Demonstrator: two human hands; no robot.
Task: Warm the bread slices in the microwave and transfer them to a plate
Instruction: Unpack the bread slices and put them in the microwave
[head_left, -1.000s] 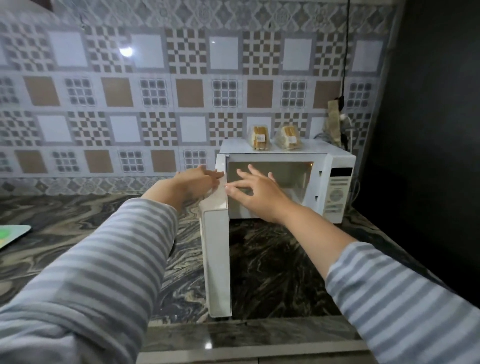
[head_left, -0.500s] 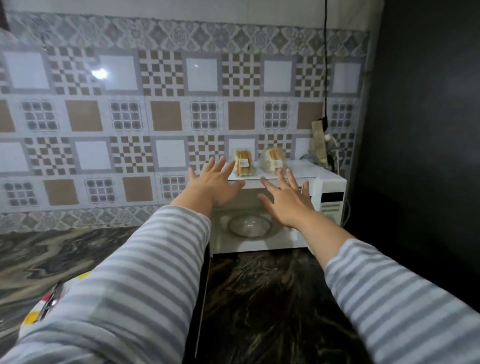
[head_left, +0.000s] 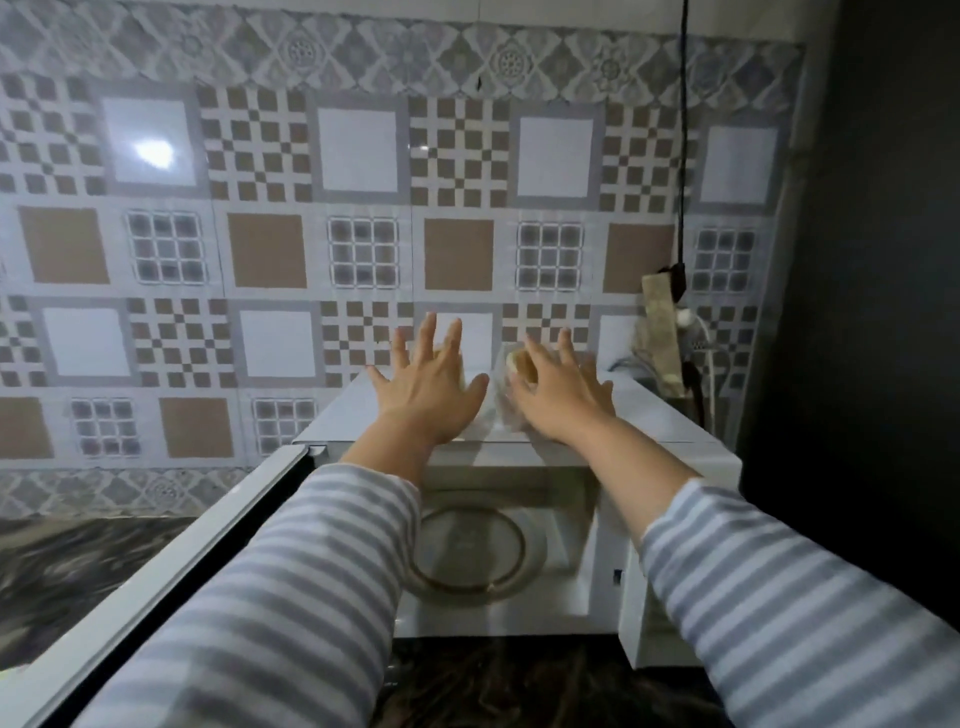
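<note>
Standing wide open on the dark marbled bench (head_left: 519, 686), the microwave (head_left: 670, 421) is ready to load: its door (head_left: 156, 566) is swung out to the left and the glass turntable (head_left: 467, 545) inside is bare. That puts the task near its start, in my judgement, with the door opened and nothing else done; the bread has yet to go in, be warmed, come out and be moved to a plate, and no plate shows in this view. Both striped sleeves reach up over the open cavity to the microwave's flat top, where the bread sits in two clear-wrapped packs close to the tiled wall. The left hand (head_left: 431, 389) has its fingers spread and straight over the left pack (head_left: 461, 371), which is almost wholly hidden behind it, so only a pale sliver shows and I cannot tell whether the palm touches it. The right hand (head_left: 563, 395) is likewise spread, its fingers lying over the right pack (head_left: 514, 364), and neither grip has closed on anything yet. That pack shows a rounded, pale golden loaf end under shiny wrap, blurred here. Soft bread in slippery film would likely dent if squeezed hard.
</note>
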